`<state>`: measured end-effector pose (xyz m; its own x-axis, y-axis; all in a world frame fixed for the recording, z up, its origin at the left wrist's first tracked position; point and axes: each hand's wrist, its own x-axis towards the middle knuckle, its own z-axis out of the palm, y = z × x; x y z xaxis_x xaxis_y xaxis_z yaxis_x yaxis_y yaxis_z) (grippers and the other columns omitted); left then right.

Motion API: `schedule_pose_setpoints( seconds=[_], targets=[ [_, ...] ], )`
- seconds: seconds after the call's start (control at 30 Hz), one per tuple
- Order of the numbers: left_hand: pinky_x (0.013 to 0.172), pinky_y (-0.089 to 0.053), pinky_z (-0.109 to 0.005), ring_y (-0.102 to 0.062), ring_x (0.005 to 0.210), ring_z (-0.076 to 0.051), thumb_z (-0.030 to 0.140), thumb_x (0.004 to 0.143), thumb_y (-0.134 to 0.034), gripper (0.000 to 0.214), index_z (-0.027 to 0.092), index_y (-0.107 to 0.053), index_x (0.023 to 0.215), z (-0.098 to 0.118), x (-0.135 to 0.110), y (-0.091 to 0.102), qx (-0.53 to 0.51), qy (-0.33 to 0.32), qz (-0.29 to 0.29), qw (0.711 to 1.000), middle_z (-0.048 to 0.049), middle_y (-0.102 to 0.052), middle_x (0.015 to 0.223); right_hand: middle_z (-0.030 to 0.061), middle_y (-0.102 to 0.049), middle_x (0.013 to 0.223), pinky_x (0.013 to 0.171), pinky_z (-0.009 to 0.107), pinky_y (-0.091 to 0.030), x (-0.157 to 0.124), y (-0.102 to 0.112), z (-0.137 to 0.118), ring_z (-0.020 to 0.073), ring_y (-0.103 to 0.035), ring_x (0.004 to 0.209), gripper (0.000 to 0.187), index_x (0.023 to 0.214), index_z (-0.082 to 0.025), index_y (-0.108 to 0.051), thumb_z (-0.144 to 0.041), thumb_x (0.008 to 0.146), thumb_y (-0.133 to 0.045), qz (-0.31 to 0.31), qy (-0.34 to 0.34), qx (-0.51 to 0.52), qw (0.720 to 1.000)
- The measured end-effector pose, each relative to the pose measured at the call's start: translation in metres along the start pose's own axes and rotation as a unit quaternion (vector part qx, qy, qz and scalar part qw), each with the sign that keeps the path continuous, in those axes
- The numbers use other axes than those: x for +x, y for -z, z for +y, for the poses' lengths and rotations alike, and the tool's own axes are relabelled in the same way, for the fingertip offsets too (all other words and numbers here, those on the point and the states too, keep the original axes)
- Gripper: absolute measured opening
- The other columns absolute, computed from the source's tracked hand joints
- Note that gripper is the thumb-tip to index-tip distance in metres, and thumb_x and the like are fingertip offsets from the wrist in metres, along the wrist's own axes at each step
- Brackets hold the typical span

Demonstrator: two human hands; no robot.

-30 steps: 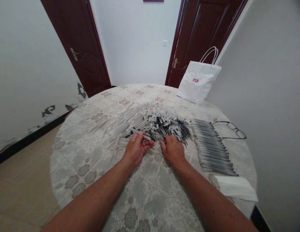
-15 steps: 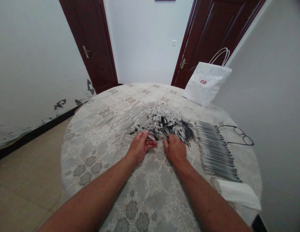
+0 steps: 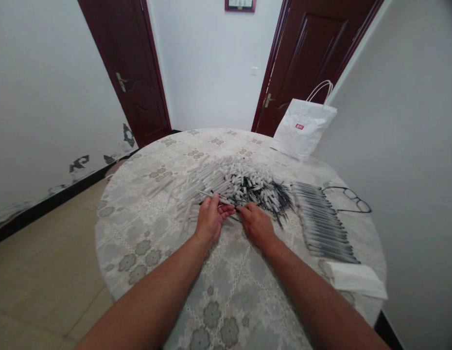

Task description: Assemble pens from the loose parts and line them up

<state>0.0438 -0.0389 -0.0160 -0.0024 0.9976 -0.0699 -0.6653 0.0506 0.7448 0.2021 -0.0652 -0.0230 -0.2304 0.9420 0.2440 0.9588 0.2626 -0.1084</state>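
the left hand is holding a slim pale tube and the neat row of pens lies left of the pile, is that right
The side is wrong: in the head view the neat row of pens lies right of the pile.

You hold a slim, pale pen tube (image 3: 204,193) aslant near the frame's centre, its free end pointing upper left. Just beyond it, your loose pile of pen parts (image 3: 226,171) runs from pale tubes (image 3: 207,178), left, to black-and-white pieces (image 3: 255,183), right.

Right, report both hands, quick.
Left hand: closed on a slim whitish tube.
Right hand: closed, fingertips near the tube's end; whether they hold anything cannot be told.
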Motion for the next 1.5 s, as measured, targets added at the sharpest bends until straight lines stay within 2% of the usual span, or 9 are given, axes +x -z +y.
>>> schedule_pose_setpoints(
  seconds=[0.17, 0.4, 0.47, 0.57, 0.63, 0.73, 0.9, 1.23, 1.5],
  targets=[
    [0.065, -0.060, -0.033, -0.071, 0.064, -0.017, 0.047, 0.086, -0.067, 0.034, 0.018, -0.049, 0.093, -0.002, -0.001, 0.000, 0.001, 0.013, -0.006, 1.000, -0.0017, -0.067, 0.074, 0.0050, -0.060, 0.107, 0.070, 0.024, -0.041, 0.001, 0.001, -0.002, 0.0148, -0.061, 0.084, 0.022, 0.106, -0.025, -0.066, -0.030, 0.102, -0.045, -0.010, -0.011, -0.027, 1.000],
    [0.063, -0.059, -0.030, -0.072, 0.067, -0.018, 0.048, 0.085, -0.068, 0.036, 0.018, -0.050, 0.094, -0.001, -0.002, 0.000, 0.023, 0.021, -0.014, 0.999, -0.0019, -0.067, 0.076, 0.0065, -0.059, 0.104, 0.070, 0.026, -0.042, 0.001, -0.007, 0.001, 0.0164, -0.061, 0.082, 0.015, 0.101, -0.022, -0.063, -0.027, 0.100, -0.048, -0.006, -0.037, -0.014, 0.999],
    [0.062, -0.059, -0.030, -0.073, 0.069, -0.019, 0.049, 0.084, -0.069, 0.037, 0.018, -0.051, 0.094, -0.002, -0.002, -0.001, 0.032, 0.027, -0.022, 0.999, -0.0027, -0.068, 0.078, 0.0075, -0.060, 0.106, 0.072, 0.026, -0.044, 0.000, -0.010, 0.004, 0.0168, -0.061, 0.083, 0.016, 0.104, -0.021, -0.061, -0.024, 0.100, -0.046, 0.021, -0.035, 0.018, 0.999],
    [0.063, -0.060, -0.030, -0.074, 0.072, -0.020, 0.048, 0.084, -0.069, 0.037, 0.018, -0.051, 0.094, -0.003, -0.002, 0.000, 0.042, 0.027, -0.030, 0.998, -0.0035, -0.069, 0.081, 0.0098, -0.061, 0.106, 0.080, 0.027, -0.046, -0.003, -0.009, 0.007, 0.0187, -0.061, 0.092, 0.020, 0.108, -0.017, -0.060, -0.022, 0.100, -0.042, 0.093, 0.004, 0.111, 0.989],
    [0.064, -0.060, -0.031, -0.074, 0.073, -0.020, 0.047, 0.084, -0.070, 0.036, 0.017, -0.052, 0.094, -0.004, -0.001, 0.000, 0.049, 0.028, -0.034, 0.998, -0.0042, -0.069, 0.083, 0.0096, -0.064, 0.103, 0.085, 0.029, -0.046, -0.004, -0.004, 0.008, 0.0194, -0.061, 0.096, 0.021, 0.107, -0.016, -0.060, -0.022, 0.099, -0.041, 0.141, 0.022, 0.187, 0.972],
    [0.065, -0.061, -0.032, -0.074, 0.076, -0.021, 0.045, 0.082, -0.073, 0.035, 0.017, -0.054, 0.093, -0.005, -0.002, 0.000, 0.056, 0.036, -0.047, 0.997, -0.0056, -0.070, 0.085, 0.0066, -0.067, 0.096, 0.082, 0.029, -0.048, -0.005, 0.005, 0.007, 0.0182, -0.063, 0.087, 0.019, 0.105, -0.018, -0.062, -0.026, 0.097, -0.047, 0.178, -0.012, 0.289, 0.940],
    [0.066, -0.060, -0.031, -0.074, 0.077, -0.021, 0.042, 0.081, -0.075, 0.036, 0.016, -0.055, 0.095, -0.006, -0.004, -0.002, 0.063, 0.052, -0.063, 0.995, -0.0068, -0.072, 0.087, 0.0036, -0.070, 0.090, 0.072, 0.026, -0.049, -0.008, 0.011, 0.006, 0.0158, -0.064, 0.075, 0.021, 0.106, -0.019, -0.065, -0.032, 0.093, -0.056, 0.159, -0.053, 0.393, 0.904],
    [0.071, -0.061, -0.032, -0.074, 0.078, -0.019, 0.043, 0.079, -0.077, 0.038, 0.016, -0.056, 0.097, -0.008, -0.005, -0.002, 0.057, 0.069, -0.068, 0.994, -0.0067, -0.073, 0.090, 0.0030, -0.069, 0.089, 0.071, 0.028, -0.048, -0.009, 0.005, 0.011, 0.0166, -0.063, 0.076, 0.018, 0.103, -0.021, -0.068, -0.032, 0.092, -0.059, 0.139, -0.040, 0.428, 0.892],
    [0.071, -0.061, -0.030, -0.074, 0.079, -0.019, 0.041, 0.081, -0.077, 0.037, 0.017, -0.055, 0.097, -0.009, -0.007, -0.005, 0.065, 0.076, -0.082, 0.992, -0.0075, -0.073, 0.092, 0.0034, -0.068, 0.093, 0.074, 0.028, -0.048, -0.010, 0.009, 0.015, 0.0165, -0.062, 0.081, 0.013, 0.097, -0.021, -0.070, -0.028, 0.091, -0.061, 0.167, -0.002, 0.417, 0.893]
  ],
)
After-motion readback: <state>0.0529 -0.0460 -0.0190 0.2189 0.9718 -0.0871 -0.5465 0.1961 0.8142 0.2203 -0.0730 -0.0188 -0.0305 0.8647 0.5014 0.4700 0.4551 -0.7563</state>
